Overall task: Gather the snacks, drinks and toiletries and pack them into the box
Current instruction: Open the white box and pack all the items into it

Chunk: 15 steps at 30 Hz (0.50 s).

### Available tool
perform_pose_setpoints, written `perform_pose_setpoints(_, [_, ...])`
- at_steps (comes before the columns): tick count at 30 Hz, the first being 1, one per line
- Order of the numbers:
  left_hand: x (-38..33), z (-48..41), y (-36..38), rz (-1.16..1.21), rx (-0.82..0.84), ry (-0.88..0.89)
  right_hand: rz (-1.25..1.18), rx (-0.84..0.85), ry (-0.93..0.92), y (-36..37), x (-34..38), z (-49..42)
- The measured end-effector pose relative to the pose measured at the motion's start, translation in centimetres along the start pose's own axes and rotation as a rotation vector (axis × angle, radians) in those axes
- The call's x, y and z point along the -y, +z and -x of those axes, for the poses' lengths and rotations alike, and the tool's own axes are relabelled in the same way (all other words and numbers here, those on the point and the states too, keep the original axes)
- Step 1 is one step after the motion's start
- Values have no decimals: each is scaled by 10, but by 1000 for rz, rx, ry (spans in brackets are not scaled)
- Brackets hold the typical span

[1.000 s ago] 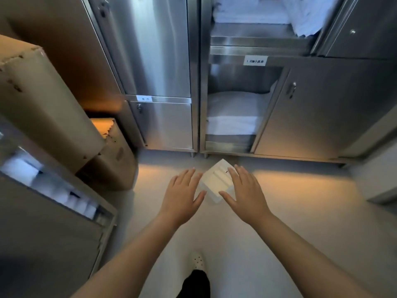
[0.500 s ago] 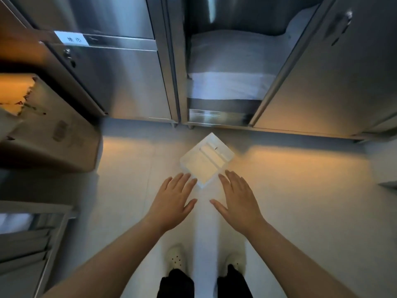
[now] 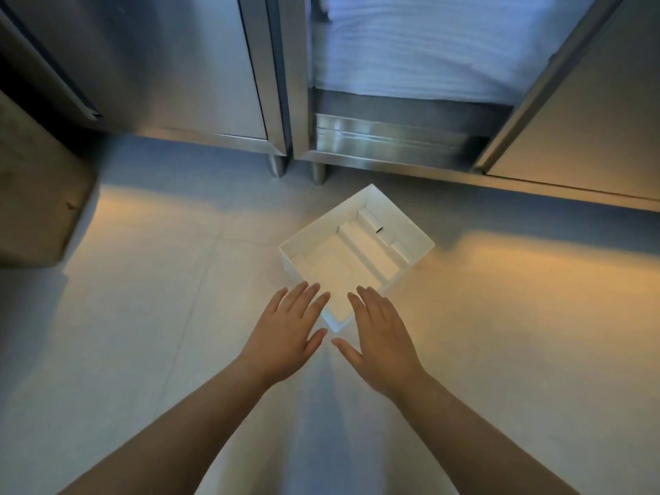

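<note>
The white box (image 3: 318, 228) sits open-topped on the tiled floor (image 3: 171, 316), turned so one corner points at 6 o'clock toward the person. Inside it lies a white stepped insert (image 3: 371, 244) along the 2 o'clock wall; nothing else is in it.

At the box's 6 o'clock corner both hands hover palm down, fingers straight and slightly spread, gripping nothing. The left hand (image 3: 285, 334) is at 7 o'clock of the box and the right hand (image 3: 384, 341) at 5 o'clock, thumbs nearly meeting. Whether the fingertips touch the rim cannot be told.

At 12 o'clock stand steel cabinets (image 3: 178, 66) on short legs (image 3: 278, 165); one open compartment holds folded white towels (image 3: 410, 48). At 9 o'clock is a brown cardboard carton (image 3: 35, 194).
</note>
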<state>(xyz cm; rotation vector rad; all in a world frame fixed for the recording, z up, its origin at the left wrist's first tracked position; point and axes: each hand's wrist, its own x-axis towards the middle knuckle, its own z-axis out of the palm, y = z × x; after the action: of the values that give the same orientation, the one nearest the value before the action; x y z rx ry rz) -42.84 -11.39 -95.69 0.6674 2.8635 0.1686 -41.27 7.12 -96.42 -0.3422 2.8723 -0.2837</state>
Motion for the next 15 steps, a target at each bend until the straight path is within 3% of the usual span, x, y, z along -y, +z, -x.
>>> perform_pose_setpoints(5, [29,-41,77,-92,-74,97,-58,-79,-49,79,-20,-40])
perform_pose_setpoints(12, [49,-58,121,-127,-52,147,18,-117,-151,114,-30,-56])
perform_pose_setpoints(15, [48,-56,125,-140,-151,182,64,-272,-186,122,-30,-54])
